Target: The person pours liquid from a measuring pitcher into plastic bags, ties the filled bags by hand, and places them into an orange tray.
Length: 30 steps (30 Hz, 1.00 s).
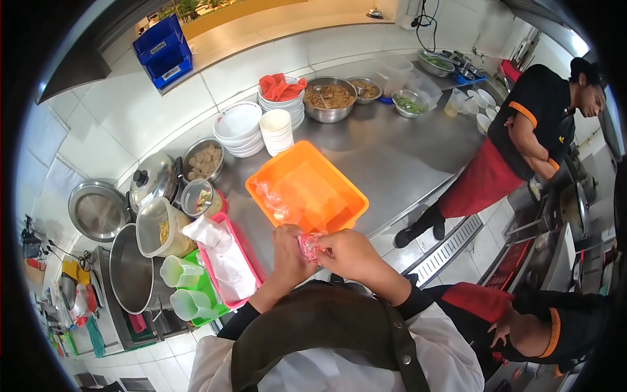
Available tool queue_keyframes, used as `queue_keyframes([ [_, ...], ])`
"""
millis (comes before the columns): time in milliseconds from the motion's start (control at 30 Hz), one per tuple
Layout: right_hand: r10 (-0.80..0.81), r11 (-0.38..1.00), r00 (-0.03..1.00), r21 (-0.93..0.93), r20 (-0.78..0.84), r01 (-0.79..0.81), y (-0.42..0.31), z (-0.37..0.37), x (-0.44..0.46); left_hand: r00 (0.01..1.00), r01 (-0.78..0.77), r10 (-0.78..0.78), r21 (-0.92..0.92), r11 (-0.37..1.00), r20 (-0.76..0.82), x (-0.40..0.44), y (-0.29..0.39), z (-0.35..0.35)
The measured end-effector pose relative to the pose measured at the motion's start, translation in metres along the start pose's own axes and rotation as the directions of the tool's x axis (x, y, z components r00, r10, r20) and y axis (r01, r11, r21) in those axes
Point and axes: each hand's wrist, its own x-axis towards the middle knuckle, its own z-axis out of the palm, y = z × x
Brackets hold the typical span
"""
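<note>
Both my hands are together at the near edge of an orange plastic tray [339, 166]. Between them is a small clear plastic bag [308, 248] with reddish contents that I cannot make out. My left hand [287, 253] is wrapped round the bag's left side. The fingers of my right hand [346, 253] pinch it from the right. Crumpled clear plastic [277, 202] lies in the left part of the tray. A pink basket [251, 251] lined with white sheets stands left of my left hand.
White bowls [238, 124], paper cups [277, 130] and a steel bowl of brown food [330, 98] line the back of the steel counter [418, 153]. Measuring jugs [189, 304] and a large pot [130, 268] stand left. One person [516, 130] stands right with arms crossed; another [535, 320] is close behind.
</note>
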Motion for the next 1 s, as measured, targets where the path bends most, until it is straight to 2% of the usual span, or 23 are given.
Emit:
queue_keyframes([
  [67,0.078,0.996,0.994,0.025,0.079,-0.080,-0.001,0.003,0.001,0.999,-0.026,0.024,0.050,0.998,0.032,-0.001,-0.001,-0.002],
  [167,0.143,0.947,0.989,0.286,0.030,-0.145,0.008,0.014,-0.004,0.998,0.023,-0.028,0.102,0.995,0.050,-0.006,-0.001,0.000],
  [267,0.233,0.803,0.972,0.566,-0.013,-0.184,0.015,0.028,-0.007,0.998,0.035,-0.040,0.110,0.993,0.041,-0.010,-0.002,0.003],
  [367,0.296,0.773,0.954,0.599,-0.050,-0.208,0.008,0.011,-0.013,0.994,0.099,-0.103,0.117,0.988,0.030,-0.014,-0.006,0.003],
  [467,0.300,0.746,0.925,0.662,-0.231,-0.076,0.007,-0.013,-0.018,0.989,0.147,-0.149,0.137,0.980,0.002,-0.023,-0.024,0.002],
  [533,0.319,0.664,0.876,0.745,-0.361,0.065,0.021,-0.026,-0.021,0.980,0.197,-0.200,0.160,0.967,0.005,-0.028,-0.034,-0.003],
  [567,0.362,0.623,0.851,0.778,-0.381,0.083,0.026,-0.037,-0.024,0.974,0.224,-0.228,0.172,0.959,0.005,-0.031,-0.038,-0.006],
  [600,0.407,0.581,0.824,0.808,-0.396,0.101,0.030,-0.049,-0.028,0.951,0.306,-0.308,0.140,0.942,-0.012,-0.033,-0.042,-0.010],
  [667,0.388,0.521,0.826,0.837,-0.409,0.170,0.034,-0.071,-0.035,0.889,0.458,-0.457,0.069,0.886,-0.036,-0.035,-0.050,-0.018],
  [700,0.380,0.490,0.825,0.847,-0.419,0.204,0.037,-0.079,-0.038,0.851,0.524,-0.526,-0.064,0.849,-0.014,-0.040,-0.059,-0.021],
  [767,0.441,0.521,0.825,0.849,-0.354,0.087,0.059,-0.080,-0.041,0.767,0.622,-0.639,-0.319,0.715,0.064,-0.056,-0.086,-0.022],
  [800,0.472,0.533,0.820,0.846,-0.325,0.029,0.074,-0.076,-0.041,0.692,0.700,-0.708,-0.372,0.610,0.141,-0.061,-0.097,-0.022],
  [833,0.471,0.615,0.837,0.784,-0.280,-0.084,0.096,-0.070,-0.037,0.609,0.768,-0.760,-0.410,0.493,0.226,-0.066,-0.108,-0.022],
  [867,0.523,0.712,0.789,0.673,-0.322,-0.198,0.109,-0.059,-0.026,0.519,0.824,-0.794,-0.432,0.367,0.316,-0.068,-0.115,-0.019],
  [900,0.564,0.776,0.736,0.545,-0.374,-0.318,0.121,-0.043,-0.013,0.527,0.790,-0.778,-0.535,0.300,0.342,-0.067,-0.119,-0.013],
  [967,0.641,0.766,0.715,0.276,-0.279,-0.580,0.173,-0.009,0.006,0.481,0.839,-0.743,-0.490,0.235,0.466,-0.062,-0.127,-0.002],
  [1000,0.608,0.791,0.720,0.174,-0.334,-0.587,0.190,0.011,0.011,0.454,0.861,-0.722,-0.466,0.205,0.522,-0.059,-0.128,0.002],
])
